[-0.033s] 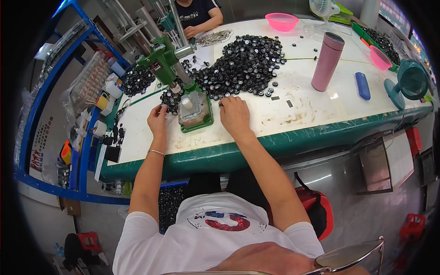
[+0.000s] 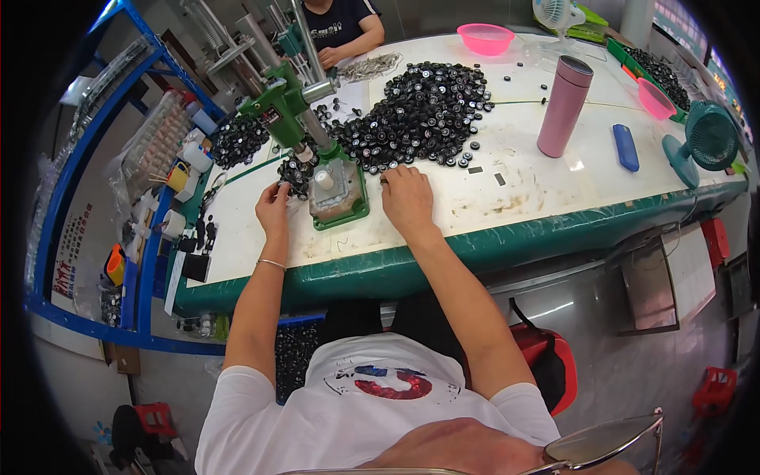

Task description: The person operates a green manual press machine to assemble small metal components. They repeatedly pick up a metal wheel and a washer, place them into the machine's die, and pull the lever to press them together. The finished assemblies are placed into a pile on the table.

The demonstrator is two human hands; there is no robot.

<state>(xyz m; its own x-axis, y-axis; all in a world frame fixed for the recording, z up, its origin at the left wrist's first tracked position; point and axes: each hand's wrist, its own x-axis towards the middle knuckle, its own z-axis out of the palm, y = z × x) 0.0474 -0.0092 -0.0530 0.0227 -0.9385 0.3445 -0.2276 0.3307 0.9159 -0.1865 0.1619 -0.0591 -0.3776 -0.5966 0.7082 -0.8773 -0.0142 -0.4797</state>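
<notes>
A green hand press (image 2: 340, 207) stands on the white tabletop in front of me, with a white round knob-like piece (image 2: 324, 180) upright on its bed. My left hand (image 2: 273, 210) is at the press's left side, fingertips pinched together at the edge of the small black parts (image 2: 296, 176) there; what they hold is too small to make out. On the other side, my right hand (image 2: 408, 204) rests on the table, its fingers curled beside the large pile of round black parts (image 2: 427, 115). Something small and dark shows at its fingertips, its kind unclear.
A pink thermos (image 2: 565, 107), a blue case (image 2: 625, 148) and a small green fan (image 2: 709, 138) stand or lie to the right. Farther back is a pink basin (image 2: 485, 39). A co-worker's arm (image 2: 360, 43) rests across the table. A blue rack (image 2: 142, 277) borders the left.
</notes>
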